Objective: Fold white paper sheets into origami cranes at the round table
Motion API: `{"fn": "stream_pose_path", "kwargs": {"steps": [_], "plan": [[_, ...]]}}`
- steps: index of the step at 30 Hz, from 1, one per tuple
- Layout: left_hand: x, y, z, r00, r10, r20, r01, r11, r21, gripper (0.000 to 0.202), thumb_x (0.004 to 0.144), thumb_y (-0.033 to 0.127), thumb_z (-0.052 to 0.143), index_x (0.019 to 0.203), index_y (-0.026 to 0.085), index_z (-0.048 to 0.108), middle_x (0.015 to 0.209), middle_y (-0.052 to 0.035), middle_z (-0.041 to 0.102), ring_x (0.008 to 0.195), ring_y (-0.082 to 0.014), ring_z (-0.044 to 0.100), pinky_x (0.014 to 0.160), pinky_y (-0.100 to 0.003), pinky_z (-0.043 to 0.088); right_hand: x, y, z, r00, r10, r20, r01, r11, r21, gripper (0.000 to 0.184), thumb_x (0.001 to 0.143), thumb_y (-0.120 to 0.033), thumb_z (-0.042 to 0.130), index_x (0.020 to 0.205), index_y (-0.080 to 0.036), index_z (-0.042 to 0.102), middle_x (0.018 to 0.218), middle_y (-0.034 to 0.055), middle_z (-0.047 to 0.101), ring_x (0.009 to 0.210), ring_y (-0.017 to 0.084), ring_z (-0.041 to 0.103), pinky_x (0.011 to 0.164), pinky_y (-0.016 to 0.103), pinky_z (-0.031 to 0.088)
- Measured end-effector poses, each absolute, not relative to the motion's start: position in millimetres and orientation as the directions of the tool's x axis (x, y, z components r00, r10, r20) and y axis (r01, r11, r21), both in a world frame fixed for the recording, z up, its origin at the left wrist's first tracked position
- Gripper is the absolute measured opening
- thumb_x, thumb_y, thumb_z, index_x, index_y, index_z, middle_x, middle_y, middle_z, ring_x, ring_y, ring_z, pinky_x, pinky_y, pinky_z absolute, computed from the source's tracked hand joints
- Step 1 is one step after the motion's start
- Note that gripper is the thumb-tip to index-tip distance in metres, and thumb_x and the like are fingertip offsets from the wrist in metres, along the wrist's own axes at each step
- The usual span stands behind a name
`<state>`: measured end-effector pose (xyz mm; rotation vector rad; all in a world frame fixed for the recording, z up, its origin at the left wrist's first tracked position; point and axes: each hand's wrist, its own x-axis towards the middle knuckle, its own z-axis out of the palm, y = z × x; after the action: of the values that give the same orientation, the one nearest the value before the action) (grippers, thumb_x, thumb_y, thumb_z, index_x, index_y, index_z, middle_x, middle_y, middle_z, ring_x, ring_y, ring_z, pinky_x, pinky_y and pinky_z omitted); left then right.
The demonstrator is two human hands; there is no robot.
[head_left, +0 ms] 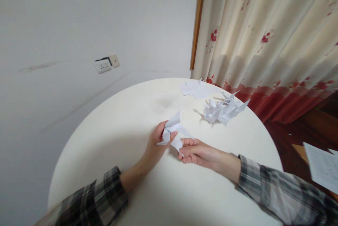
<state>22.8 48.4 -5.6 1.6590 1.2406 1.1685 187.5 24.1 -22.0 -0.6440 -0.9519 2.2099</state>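
A folded white paper crane (173, 127) is held up just above the round white table (126, 113), its pointed wings spread apart. My left hand (155, 141) is closed around its left side, with the thumb lying over the folds. The fingers of my right hand (192, 151) pinch the tip of its lower right point. Part of the crane's body is hidden behind my left thumb and fingers. Farther back on the right, beyond my right hand, lies a heap of several folded paper cranes (223, 109).
Near the table's far edge rest flat white paper sheets (196, 89). A wall with a socket (102, 66) borders the table's left and back, and a floral curtain (264, 42) hangs at the right. Lower right, a written sheet (320, 166) lies beyond the table.
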Motion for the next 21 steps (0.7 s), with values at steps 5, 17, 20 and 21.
{"fn": "stream_pose_path", "kwargs": {"steps": [5,17,20,21], "plan": [[18.9,51.6,-7.3,0.276,0.946,0.169,0.083,-0.199,0.977,0.043,0.069,0.042,0.063,0.1,0.013,0.052,0.087,-0.0057,0.061,0.081,-0.0192,0.056,0.07,-0.027,0.044,188.5,27.9,-19.9,-0.617,0.778,-0.122,-0.488,-0.5,-0.715,0.013,0.071,-0.012,0.067,0.081,-0.01,0.06,0.068,0.0002,0.064,0.058,0.003,0.059,0.059,0.012,0.046],[20.3,56.4,-13.8,0.289,0.956,0.05,-0.002,-0.051,0.999,0.047,0.059,0.027,0.07,0.1,0.016,0.052,0.093,-0.006,0.063,0.082,-0.0193,0.059,0.073,-0.028,0.046,189.8,27.7,-15.7,-0.533,0.841,-0.086,-0.529,-0.411,-0.743,0.01,0.071,-0.016,0.068,0.075,-0.009,0.063,0.066,0.0004,0.062,0.058,0.003,0.056,0.059,0.012,0.045],[20.8,61.8,-12.3,0.259,0.956,0.139,0.079,-0.164,0.983,0.03,0.062,0.026,0.065,0.088,0.016,0.056,0.085,-0.0047,0.063,0.084,-0.0195,0.058,0.076,-0.029,0.045,188.3,26.3,-12.1,-0.502,0.863,-0.057,-0.483,-0.334,-0.809,0.01,0.07,-0.019,0.069,0.072,-0.01,0.064,0.066,0.0005,0.062,0.056,0.003,0.053,0.056,0.012,0.041],[20.8,63.3,-12.1,0.268,0.95,0.161,0.095,-0.192,0.977,0.024,0.062,0.026,0.064,0.083,0.016,0.057,0.082,-0.0043,0.063,0.081,-0.0191,0.058,0.076,-0.029,0.045,187.5,26.2,-11.0,-0.479,0.877,-0.042,-0.46,-0.291,-0.839,0.011,0.07,-0.02,0.069,0.07,-0.011,0.064,0.066,0.0004,0.062,0.055,0.003,0.051,0.054,0.013,0.04]]}}
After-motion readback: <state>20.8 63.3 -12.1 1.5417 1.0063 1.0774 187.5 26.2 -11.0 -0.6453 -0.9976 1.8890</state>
